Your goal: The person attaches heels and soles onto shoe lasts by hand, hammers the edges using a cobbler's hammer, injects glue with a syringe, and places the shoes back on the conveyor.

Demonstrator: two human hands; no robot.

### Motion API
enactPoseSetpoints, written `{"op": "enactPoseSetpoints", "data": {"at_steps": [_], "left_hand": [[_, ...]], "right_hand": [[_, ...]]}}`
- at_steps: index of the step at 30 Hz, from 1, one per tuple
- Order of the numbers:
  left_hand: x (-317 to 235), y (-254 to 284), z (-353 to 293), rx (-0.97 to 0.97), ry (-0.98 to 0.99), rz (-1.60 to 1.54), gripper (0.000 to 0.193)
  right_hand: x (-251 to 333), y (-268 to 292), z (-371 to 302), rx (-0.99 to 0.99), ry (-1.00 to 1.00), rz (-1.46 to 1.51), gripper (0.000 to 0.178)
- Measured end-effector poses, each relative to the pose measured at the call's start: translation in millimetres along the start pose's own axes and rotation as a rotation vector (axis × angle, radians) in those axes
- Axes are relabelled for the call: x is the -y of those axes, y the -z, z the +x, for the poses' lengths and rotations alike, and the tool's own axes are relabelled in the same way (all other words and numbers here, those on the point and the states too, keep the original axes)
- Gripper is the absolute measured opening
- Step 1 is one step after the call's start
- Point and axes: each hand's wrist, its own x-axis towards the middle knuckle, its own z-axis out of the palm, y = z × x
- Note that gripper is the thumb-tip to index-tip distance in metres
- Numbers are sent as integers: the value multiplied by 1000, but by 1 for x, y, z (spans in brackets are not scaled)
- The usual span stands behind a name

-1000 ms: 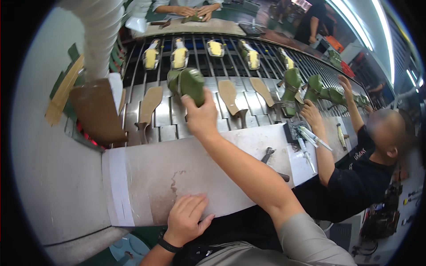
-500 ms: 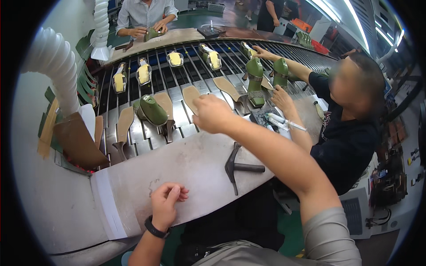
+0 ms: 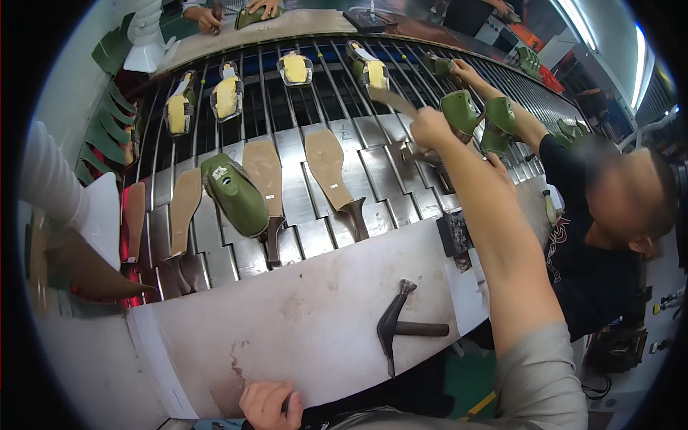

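My right hand point(image 3: 430, 130) is closed on a tan shoe sole point(image 3: 391, 101) over the conveyor; the sole's toe end points up and left. A heel shape shows below that hand, partly hidden. My left hand point(image 3: 271, 405) rests loosely curled at the near edge of the worktable, with nothing visible in it. On the conveyor's metal slats lie several heeled soles, among them one sole point(image 3: 326, 161) at the middle. A green shoe point(image 3: 235, 197) stands beside them. A hammer point(image 3: 410, 330) with a dark head lies on the worktable point(image 3: 308, 315).
Shoes with yellow padding point(image 3: 226, 97) sit on the roller bars beyond. At the right, a co-worker's hands are at green shoes point(image 3: 459, 113). Another person handles a green shoe point(image 3: 259, 16) across the line. A black block point(image 3: 454, 240) stands at the table's far right.
My right hand has moved right and has taken hold of a sole that lay on the slats. My left hand has sunk toward the table's near edge. The view has shifted.
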Motion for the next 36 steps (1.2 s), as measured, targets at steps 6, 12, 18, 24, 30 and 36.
{"op": "enactPoseSetpoints", "data": {"at_steps": [6, 12, 18, 24, 30, 36], "left_hand": [[-1, 14, 8, 43, 68, 33, 13], [12, 5, -20, 24, 77, 74, 13], [16, 5, -8, 18, 96, 58, 14], [5, 16, -2, -16, 44, 53, 16], [6, 19, -15, -72, 6, 19, 35], [10, 17, -18, -395, -410, 294, 58]], "right_hand": [[33, 20, 81, -280, 31, 192, 38], [80, -20, 144, 24, 127, -79, 100], [126, -21, 126, -129, -79, -40, 107], [117, 55, 29, -191, 142, -126, 86], [126, 161, -163, -36, 141, 542, 75], [141, 95, -404, 767, 75, 1666, 63]]}}
